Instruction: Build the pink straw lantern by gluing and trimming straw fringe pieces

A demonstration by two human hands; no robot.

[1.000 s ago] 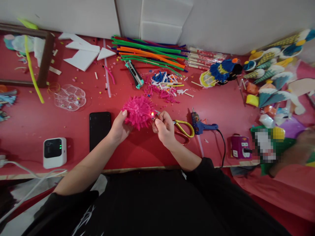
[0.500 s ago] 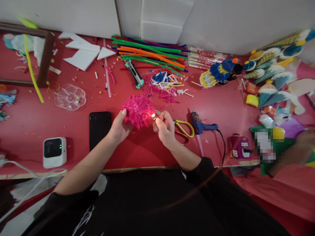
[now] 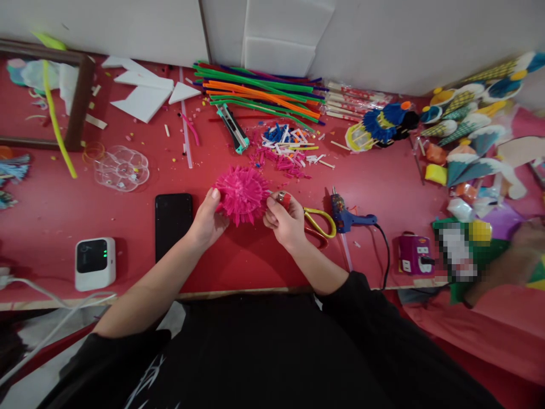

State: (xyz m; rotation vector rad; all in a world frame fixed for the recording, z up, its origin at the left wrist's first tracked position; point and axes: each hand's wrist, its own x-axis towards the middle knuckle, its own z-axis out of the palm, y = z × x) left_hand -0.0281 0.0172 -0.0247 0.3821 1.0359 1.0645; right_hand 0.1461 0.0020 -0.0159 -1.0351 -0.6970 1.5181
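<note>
A bright pink spiky pom-pom (image 3: 242, 194) is held just above the red table, with my left hand (image 3: 208, 218) closed on its left edge, thumb on top. My right hand (image 3: 284, 218) is closed around a red lighter (image 3: 284, 199) with a metal top, and no flame shows. Its fingertips meet the pom-pom's right edge. Scissors with yellow handles (image 3: 321, 221) lie just right of my right hand, partly hidden by it. Behind the pom-pom is a pile of pink, white and blue cut pieces (image 3: 289, 150).
A blue glue gun (image 3: 349, 216) lies to the right, its cord running over the front edge. A box cutter (image 3: 233, 129) and colourful pipe cleaners (image 3: 264, 88) lie behind. Left are a black phone (image 3: 173, 224) and a white device (image 3: 95, 264). Another person's arm (image 3: 511, 264) reaches in at far right.
The lighter's flame has gone out. My right hand has turned the lighter away from the pom-pom, and its fingers have come to the pom-pom's edge. My left hand keeps its hold.
</note>
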